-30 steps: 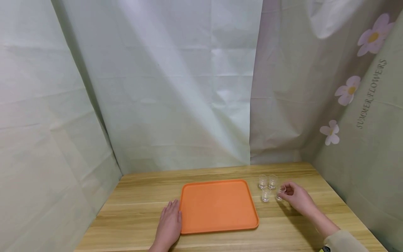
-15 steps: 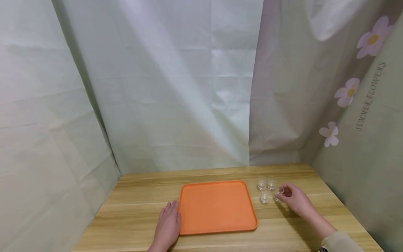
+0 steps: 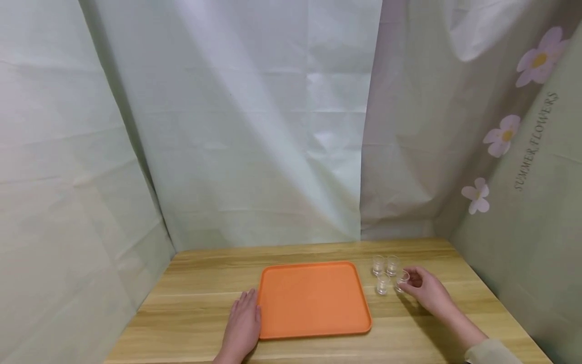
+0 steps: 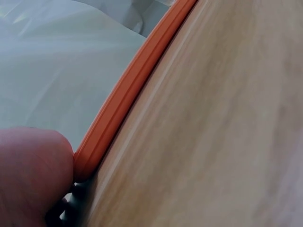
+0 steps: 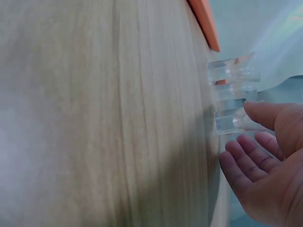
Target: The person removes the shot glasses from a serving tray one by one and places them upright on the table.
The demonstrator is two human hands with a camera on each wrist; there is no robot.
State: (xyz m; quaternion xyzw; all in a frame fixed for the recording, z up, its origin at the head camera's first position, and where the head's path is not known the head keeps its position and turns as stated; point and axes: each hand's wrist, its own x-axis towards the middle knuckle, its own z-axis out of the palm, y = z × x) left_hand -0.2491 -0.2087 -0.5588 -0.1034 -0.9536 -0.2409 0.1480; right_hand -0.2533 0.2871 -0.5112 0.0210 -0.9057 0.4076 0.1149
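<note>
An orange tray (image 3: 316, 301) lies flat on the wooden table. Along its left edge rests my left hand (image 3: 242, 323), fingers extended and thumb side touching the rim; the left wrist view shows that thumb (image 4: 33, 172) against the tray's side (image 4: 128, 90). Right of the tray, several small clear glasses stand upright in a tight group. My right hand (image 3: 426, 290) is at the nearest right glass (image 3: 401, 283), its thumb and fingers spread apart around it. In the right wrist view the thumb (image 5: 265, 113) overlaps the glass (image 5: 227, 123), and the other fingers are loosely extended below.
Two glasses stand at the back of the group, the left one (image 3: 378, 265) beside the right one (image 3: 393, 265). Another glass (image 3: 382, 284) stands in front, between the tray and my right hand. Pale curtains (image 3: 263, 151) hang behind the table (image 3: 209, 273) and at both sides.
The right hand's thumb and fingers have moved apart from their pinch on the nearest right glass, which shows more fully now. That glass has shifted slightly left. The left hand stays at the tray.
</note>
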